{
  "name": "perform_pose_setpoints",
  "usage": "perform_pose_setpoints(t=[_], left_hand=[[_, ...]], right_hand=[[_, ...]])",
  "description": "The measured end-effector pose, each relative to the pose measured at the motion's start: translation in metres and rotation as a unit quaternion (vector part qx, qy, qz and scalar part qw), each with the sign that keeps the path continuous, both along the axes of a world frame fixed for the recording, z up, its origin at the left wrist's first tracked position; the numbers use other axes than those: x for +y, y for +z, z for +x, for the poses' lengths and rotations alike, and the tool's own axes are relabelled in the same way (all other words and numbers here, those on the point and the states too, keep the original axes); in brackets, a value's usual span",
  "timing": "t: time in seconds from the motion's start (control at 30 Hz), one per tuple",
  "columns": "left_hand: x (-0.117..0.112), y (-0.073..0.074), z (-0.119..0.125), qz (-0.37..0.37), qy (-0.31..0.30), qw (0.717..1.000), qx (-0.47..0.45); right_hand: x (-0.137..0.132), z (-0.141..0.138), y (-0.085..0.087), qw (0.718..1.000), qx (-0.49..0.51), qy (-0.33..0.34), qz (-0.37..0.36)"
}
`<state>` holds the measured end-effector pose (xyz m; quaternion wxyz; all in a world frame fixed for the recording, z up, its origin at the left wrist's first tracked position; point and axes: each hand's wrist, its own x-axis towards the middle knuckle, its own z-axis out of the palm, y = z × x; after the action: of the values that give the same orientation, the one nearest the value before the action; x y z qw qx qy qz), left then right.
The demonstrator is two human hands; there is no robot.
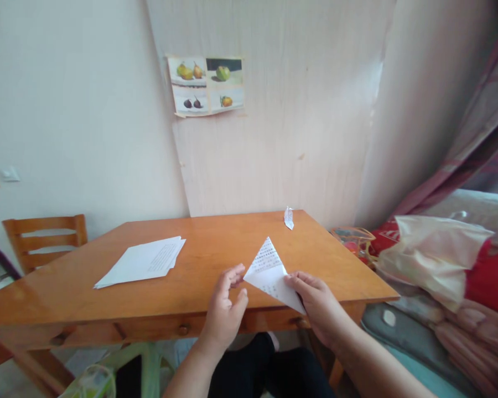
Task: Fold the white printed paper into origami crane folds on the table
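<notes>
A sheet of printed paper folded into a triangle [269, 271] is held above the front edge of the wooden table [216, 237]. My right hand [315, 301] pinches its right side between thumb and fingers. Just left of the paper's left corner is my left hand [226, 304], its fingers curved and apart, with a gap between thumb and fingertips. Nothing shows inside that hand. Lines of print run across the upper part of the triangle.
A stack of paper sheets [143, 264] lies at the table's left. Near the back right edge stands a small folded paper piece [289, 218]. A wooden chair [45, 237] is at the left. Bags, one a pale plastic bag [431, 254], and cloth crowd the right side.
</notes>
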<state>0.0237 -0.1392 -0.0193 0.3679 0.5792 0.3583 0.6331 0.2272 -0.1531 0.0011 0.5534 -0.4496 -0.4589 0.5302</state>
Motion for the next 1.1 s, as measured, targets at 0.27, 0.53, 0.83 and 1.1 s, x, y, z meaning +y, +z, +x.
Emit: perform_pose_setpoints(t=[0.27,0.53,0.83,1.1], left_hand=[[0.006,0.004,0.000,0.090,0.087,0.976,0.178],[0.009,-0.005,0.003,-0.133,0.010,0.990,-0.044],[0.001,0.005,0.012,-0.179,-0.062,0.964,-0.184],[0.001,0.004,0.014,-0.192,-0.072,0.957,-0.204]], right_hand=[[-0.007,-0.001,0.010,0.998,0.043,0.049,-0.021],[0.012,0.013,-0.001,0.953,-0.167,-0.184,0.175],[0.017,0.007,-0.015,0.983,-0.133,-0.019,0.123],[0.017,0.009,-0.014,0.984,-0.131,-0.029,0.115]])
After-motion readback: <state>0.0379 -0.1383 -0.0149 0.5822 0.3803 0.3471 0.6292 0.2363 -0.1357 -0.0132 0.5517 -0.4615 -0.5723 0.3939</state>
